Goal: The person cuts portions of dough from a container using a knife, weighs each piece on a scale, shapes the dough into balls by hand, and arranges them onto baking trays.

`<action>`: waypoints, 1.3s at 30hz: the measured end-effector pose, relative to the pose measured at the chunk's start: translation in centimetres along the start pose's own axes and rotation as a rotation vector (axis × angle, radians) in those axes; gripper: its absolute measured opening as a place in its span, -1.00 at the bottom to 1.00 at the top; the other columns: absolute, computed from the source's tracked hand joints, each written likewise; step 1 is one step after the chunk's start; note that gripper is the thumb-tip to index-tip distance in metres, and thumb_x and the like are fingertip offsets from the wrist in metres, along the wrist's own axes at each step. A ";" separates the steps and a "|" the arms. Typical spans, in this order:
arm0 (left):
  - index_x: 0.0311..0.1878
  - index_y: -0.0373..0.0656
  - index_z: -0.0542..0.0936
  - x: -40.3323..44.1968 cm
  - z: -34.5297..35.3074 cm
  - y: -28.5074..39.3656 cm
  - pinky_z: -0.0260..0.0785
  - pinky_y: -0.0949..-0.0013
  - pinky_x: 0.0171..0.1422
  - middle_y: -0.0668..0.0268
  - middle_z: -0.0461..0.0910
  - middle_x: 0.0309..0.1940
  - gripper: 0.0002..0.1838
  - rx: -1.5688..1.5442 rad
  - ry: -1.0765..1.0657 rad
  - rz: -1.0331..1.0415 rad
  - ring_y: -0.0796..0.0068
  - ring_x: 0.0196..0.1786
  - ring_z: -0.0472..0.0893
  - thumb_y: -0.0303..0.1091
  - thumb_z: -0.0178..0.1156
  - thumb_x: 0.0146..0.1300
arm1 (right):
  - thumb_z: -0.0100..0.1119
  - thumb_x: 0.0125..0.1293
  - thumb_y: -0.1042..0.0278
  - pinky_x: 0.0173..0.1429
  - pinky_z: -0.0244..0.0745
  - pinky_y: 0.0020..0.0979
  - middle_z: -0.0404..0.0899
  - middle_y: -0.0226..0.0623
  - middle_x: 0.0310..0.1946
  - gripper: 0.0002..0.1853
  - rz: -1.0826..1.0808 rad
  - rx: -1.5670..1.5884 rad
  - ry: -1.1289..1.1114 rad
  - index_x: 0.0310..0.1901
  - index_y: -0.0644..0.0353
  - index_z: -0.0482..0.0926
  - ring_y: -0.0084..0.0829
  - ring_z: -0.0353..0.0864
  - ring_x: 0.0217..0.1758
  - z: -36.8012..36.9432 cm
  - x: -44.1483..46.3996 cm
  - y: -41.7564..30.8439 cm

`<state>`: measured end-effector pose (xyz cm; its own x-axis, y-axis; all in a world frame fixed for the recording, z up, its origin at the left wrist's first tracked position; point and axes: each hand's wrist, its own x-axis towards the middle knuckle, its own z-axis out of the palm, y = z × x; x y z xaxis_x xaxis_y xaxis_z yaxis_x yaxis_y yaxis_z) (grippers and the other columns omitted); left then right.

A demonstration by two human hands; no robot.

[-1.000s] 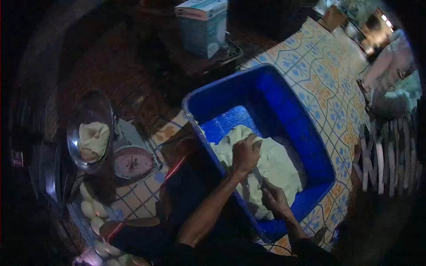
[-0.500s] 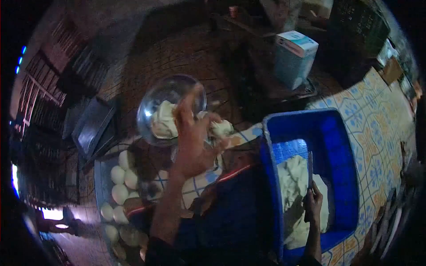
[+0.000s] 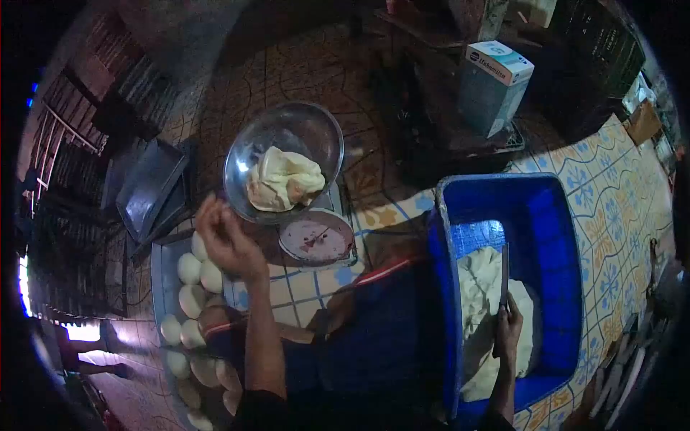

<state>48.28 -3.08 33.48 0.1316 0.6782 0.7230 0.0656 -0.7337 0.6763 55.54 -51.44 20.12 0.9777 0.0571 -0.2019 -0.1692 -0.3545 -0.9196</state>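
Observation:
Dough pieces (image 3: 284,179) lie in a clear round bowl (image 3: 320,126) on a scale, whose round dial (image 3: 316,235) faces me. Just below and left of the bowl, my left hand (image 3: 228,241) is raised with nothing in it, its fingers apart and slightly curled. My right hand (image 3: 509,327) is wrapped round the handle of a knife (image 3: 504,269), blade pointing away from me, over the large dough mass (image 3: 478,287) in the blue tub (image 3: 449,316).
A metal tray (image 3: 162,276) with several round dough balls (image 3: 192,300) is at the left. Dark trays (image 3: 151,190) rest beyond it. A carton (image 3: 492,90) stands behind the tub, and slats (image 3: 625,373) lie at the lower right.
My left hand went from the tub to the bowl with a dough piece, let it go and drew back leftward. More dough is in the bowl. The view has swung left.

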 end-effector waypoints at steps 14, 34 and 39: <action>-0.35 -0.34 0.52 -15.9 -1.9 1.4 0.38 0.38 -0.04 0.28 0.54 -0.44 -0.80 -0.230 -0.416 -0.563 0.48 -0.28 0.52 -0.44 0.01 0.37 | -0.01 0.44 0.38 -0.54 0.10 -0.57 0.29 -0.59 -0.62 -0.57 0.024 0.028 0.037 0.31 0.22 0.39 -0.74 0.16 -0.61 -0.9 0.6 0.6; -0.41 -0.31 0.56 -17.6 -2.6 3.8 0.35 0.42 -0.12 0.27 0.59 -0.44 -0.68 -0.267 -0.655 -0.622 0.51 -0.32 0.53 -0.35 -0.04 0.43 | -0.07 0.48 0.02 0.47 0.06 -0.36 0.35 -0.05 0.30 -0.38 -0.099 0.407 -0.352 0.33 0.42 0.26 -0.32 0.28 0.40 13.0 13.4 -7.0; -0.40 -0.30 0.58 -16.1 -6.0 4.1 0.37 0.37 -0.12 0.24 0.61 -0.41 -0.66 -0.214 -0.581 -0.748 0.43 -0.32 0.55 -0.31 -0.04 0.43 | -0.08 0.48 -0.01 0.40 0.19 -0.35 0.48 -0.07 0.19 -0.40 -0.156 0.260 -0.229 0.24 0.42 0.39 -0.35 0.38 0.31 14.4 13.0 -7.6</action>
<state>40.49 -16.76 25.42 0.6007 0.7980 -0.0478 0.1570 -0.0592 0.9858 67.74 -34.59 19.70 0.9460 0.3095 -0.0962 -0.0755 -0.0782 -0.9941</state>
